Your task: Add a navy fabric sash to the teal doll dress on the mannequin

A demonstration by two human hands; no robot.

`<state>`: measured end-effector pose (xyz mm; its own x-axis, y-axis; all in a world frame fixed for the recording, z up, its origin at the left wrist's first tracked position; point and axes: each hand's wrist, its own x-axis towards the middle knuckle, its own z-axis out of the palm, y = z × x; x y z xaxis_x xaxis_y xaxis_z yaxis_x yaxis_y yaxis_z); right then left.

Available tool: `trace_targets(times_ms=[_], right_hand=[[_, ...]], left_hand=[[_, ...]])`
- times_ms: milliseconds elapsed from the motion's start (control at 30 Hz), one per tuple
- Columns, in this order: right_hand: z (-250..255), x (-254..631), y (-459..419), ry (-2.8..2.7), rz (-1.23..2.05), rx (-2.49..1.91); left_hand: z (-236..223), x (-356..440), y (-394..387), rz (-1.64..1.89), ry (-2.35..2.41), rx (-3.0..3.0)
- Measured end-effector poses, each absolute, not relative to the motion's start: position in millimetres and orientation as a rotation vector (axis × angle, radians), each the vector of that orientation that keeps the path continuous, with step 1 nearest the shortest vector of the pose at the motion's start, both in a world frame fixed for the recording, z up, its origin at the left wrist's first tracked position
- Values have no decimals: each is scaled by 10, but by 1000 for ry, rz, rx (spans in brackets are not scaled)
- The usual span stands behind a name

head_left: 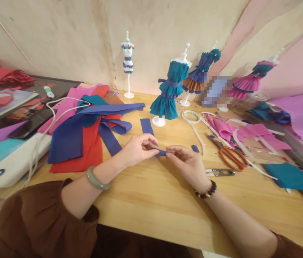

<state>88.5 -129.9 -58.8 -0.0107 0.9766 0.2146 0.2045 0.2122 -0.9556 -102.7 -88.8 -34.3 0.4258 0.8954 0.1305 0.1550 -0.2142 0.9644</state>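
Observation:
My left hand [140,148] pinches one end of a narrow blue strip [162,153] between thumb and fingers. At the strip's other end, my right hand [185,161] is closed in a similar pinch. The strip looks folded and is held just above the wooden table; it may be fabric or crepe paper. A longer blue piece [147,127] lies behind my left hand, and I cannot tell whether it joins the held strip. Beyond my hands stands a small mannequin in a ruffled teal dress [169,89] with a blue sash.
Blue, red and pink sheets [66,139] are heaped at left, near a white power strip [17,159] and cable. Orange-handled scissors [232,157], thread snips [221,172], a tape roll [190,116] and pink scraps [221,127] lie at right. More mannequins [128,64] stand by the wall.

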Motion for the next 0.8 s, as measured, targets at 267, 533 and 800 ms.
trace_targets(times_ms=[267, 533, 800], right_hand=[[-564, 888, -1337, -1698, 612, -1152], [-529, 892, -1360, -1836, 500, -1105], [-530, 884, -1349, -1836, 492, -1102]], left_hand=[[-319, -1061, -898, 755, 913, 1764], [-327, -1062, -878, 658, 922, 1926], [-347, -1045, -894, 758, 939, 1950]])
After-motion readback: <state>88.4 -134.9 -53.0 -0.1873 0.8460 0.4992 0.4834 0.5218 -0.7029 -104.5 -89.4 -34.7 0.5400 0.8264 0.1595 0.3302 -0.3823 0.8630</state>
